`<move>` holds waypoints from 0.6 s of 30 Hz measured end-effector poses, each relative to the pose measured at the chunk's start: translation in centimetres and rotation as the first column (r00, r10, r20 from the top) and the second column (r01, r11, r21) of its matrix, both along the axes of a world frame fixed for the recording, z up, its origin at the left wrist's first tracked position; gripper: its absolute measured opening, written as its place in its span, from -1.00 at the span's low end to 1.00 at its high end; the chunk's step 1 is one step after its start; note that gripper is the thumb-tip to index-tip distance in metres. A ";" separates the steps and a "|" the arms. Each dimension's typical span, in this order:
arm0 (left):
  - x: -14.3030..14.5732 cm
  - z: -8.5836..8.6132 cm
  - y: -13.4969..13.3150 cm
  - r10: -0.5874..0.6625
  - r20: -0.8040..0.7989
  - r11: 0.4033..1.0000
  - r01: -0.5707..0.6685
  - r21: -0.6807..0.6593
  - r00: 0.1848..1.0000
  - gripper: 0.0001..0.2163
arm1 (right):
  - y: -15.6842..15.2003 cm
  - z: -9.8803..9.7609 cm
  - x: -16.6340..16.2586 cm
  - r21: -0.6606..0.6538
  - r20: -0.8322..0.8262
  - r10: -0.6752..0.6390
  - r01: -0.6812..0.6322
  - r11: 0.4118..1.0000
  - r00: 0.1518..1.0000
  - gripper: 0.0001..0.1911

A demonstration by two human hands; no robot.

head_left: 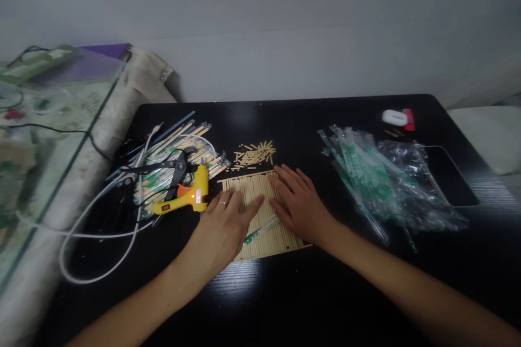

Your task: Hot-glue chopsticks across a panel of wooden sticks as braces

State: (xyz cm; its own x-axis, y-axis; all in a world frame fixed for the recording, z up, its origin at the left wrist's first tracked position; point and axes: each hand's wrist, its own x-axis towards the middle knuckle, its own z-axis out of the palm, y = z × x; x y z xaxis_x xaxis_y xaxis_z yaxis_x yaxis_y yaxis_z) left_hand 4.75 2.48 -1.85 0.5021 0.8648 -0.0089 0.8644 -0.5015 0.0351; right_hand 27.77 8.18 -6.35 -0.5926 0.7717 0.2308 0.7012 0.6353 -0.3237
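Note:
A flat panel of chopstick-like wooden sticks (254,195) laid side by side rests on the black table. My left hand (223,222), wearing a ring, lies over its left edge with the thumb stretched to the right and nothing visible in its grip. On the right part of the panel, my right hand (301,206) rests flat, fingers spread. Between the hands, a clear wrapper with green print (262,229) lies on the sticks. A yellow glue gun (199,190), its light lit orange, is close beside my left fingers. Short cut stick pieces (255,155) are heaped behind the panel.
Wrapped chopsticks (163,173), black-handled pliers or cutters (177,173) and a looped white cable (101,236) crowd the left. Crumpled clear wrappers (366,173), a phone (451,176) and a white case (394,117) are at right. A glass-topped surface (73,103) adjoins the left.

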 end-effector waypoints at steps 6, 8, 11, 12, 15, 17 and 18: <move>0.0 0.1 0.0 0.012 -0.003 1.000 -0.012 -0.011 1.000 -0.41 | 0.0 -0.1 0.0 -0.003 -0.003 -0.006 0.006 1.000 1.000 -0.48; 0.1 0.0 0.0 0.016 0.015 1.000 -0.016 -0.008 1.000 -0.43 | 0.0 -0.1 -0.1 -0.006 -0.006 -0.004 0.004 1.000 1.000 -0.48; 0.1 -0.1 -0.1 0.010 0.022 1.000 -0.010 -0.001 1.000 -0.45 | 0.0 0.0 -0.1 -0.005 -0.006 -0.005 0.005 1.000 1.000 -0.48; 0.1 -0.2 -0.1 0.008 0.022 1.000 -0.008 -0.001 1.000 -0.45 | 0.0 0.0 -0.1 -0.006 -0.006 -0.005 0.005 1.000 1.000 -0.47; 0.0 -0.1 0.0 0.001 0.026 1.000 -0.001 0.010 1.000 -0.45 | 0.0 0.0 -0.1 -0.011 -0.005 -0.004 0.004 1.000 1.000 -0.47; 0.0 -0.1 0.0 -0.008 0.025 1.000 0.007 0.016 1.000 -0.44 | 0.0 -0.1 -0.1 -0.010 -0.003 -0.003 0.003 1.000 1.000 -0.48; 0.0 0.0 0.0 -0.012 0.022 1.000 0.011 0.020 1.000 -0.44 | 0.0 -0.1 -0.1 -0.008 -0.001 -0.004 0.004 1.000 1.000 -0.49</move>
